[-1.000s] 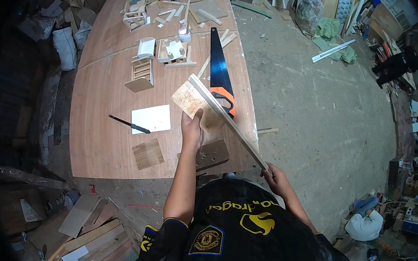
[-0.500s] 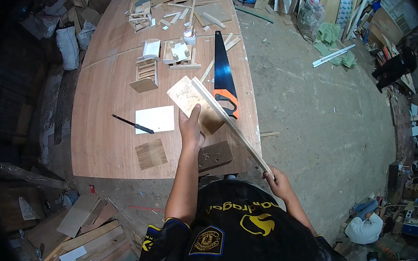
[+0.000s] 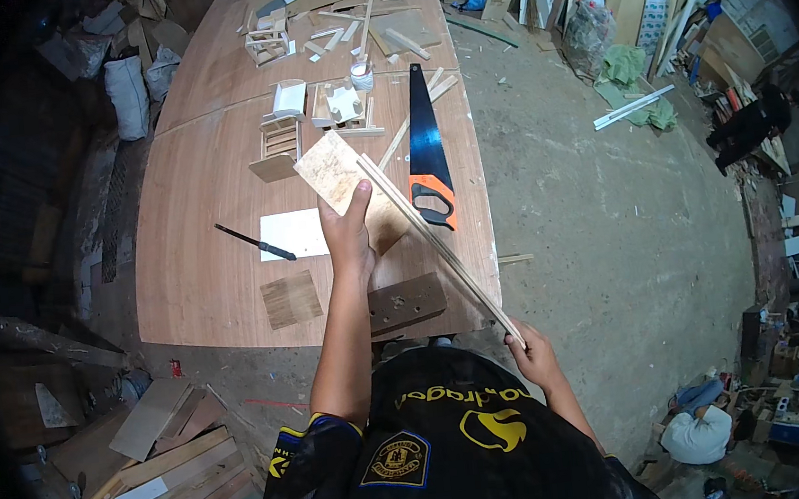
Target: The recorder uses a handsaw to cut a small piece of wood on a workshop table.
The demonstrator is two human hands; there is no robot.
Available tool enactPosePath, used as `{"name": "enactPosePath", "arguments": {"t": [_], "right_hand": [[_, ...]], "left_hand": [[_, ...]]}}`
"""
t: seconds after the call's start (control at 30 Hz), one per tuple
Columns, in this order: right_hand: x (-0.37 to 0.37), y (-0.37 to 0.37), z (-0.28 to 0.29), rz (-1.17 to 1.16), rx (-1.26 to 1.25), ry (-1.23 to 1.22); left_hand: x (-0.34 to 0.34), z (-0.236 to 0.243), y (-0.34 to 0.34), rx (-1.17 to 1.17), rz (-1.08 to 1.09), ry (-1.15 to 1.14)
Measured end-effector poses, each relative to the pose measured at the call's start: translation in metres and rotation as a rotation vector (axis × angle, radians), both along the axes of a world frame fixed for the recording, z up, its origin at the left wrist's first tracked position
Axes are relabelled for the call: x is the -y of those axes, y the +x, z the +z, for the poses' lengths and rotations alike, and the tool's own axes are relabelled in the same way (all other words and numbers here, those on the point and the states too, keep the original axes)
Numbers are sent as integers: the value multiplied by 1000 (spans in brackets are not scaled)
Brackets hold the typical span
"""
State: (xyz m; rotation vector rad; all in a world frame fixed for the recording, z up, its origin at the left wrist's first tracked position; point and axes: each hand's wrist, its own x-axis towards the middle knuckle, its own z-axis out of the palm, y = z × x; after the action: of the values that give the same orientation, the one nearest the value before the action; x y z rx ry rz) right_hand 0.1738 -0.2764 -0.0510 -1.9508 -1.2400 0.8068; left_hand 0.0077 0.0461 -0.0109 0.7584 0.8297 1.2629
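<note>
Holds in the left hand (image 3: 349, 233) a rectangular pale wooden board with mottled face (image 3: 328, 172), clamped with thumb on top and fingers mostly hidden beneath, above the near end of a long brown wood-grained table (image 3: 195, 220). Grips in the right hand (image 3: 533, 354), apart from the left, the near end of some long narrow pale wooden strips (image 3: 433, 236), slanting up to the board's right edge; cannot tell whether touching it. To the right of the strips, on the table: handsaw with dark blade and orange-and-black handle (image 3: 425, 133). To the left of the left hand: flat white rectangular sheet (image 3: 298, 230), with slim black stick-shaped tool (image 3: 254, 241) across its lower left corner; nearer, small square brown wooden piece (image 3: 291, 299). By the near edge: dark brown rectangular block with small holes (image 3: 409, 303). Farther up: small slatted wooden frame (image 3: 281, 138); white jar (image 3: 362, 79).
</note>
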Motion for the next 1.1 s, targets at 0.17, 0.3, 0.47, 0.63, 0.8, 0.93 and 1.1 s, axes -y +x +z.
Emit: {"name": "enactPosePath", "arguments": {"t": [0.17,0.3,0.47,0.63,0.8,0.93,1.1], "right_hand": [[-2,-3,1,15,2,-2],[-1,-4,0,11,34,21],[-6,-5,6,14,38,0],[-5,-3,2,24,38,15],[-8,-5,6,19,38,28],[-9,-5,5,28,48,49],[-10,-4,5,34,59,45]], "left_hand": [[2,2,1,-40,67,72],[3,10,-2,-108,29,51],[2,-1,-6,-96,33,53],[0,-4,-8,-141,26,63],[2,-1,-8,-134,43,78],[0,-3,-9,-112,44,80],[2,-4,-9,-95,38,74]]}}
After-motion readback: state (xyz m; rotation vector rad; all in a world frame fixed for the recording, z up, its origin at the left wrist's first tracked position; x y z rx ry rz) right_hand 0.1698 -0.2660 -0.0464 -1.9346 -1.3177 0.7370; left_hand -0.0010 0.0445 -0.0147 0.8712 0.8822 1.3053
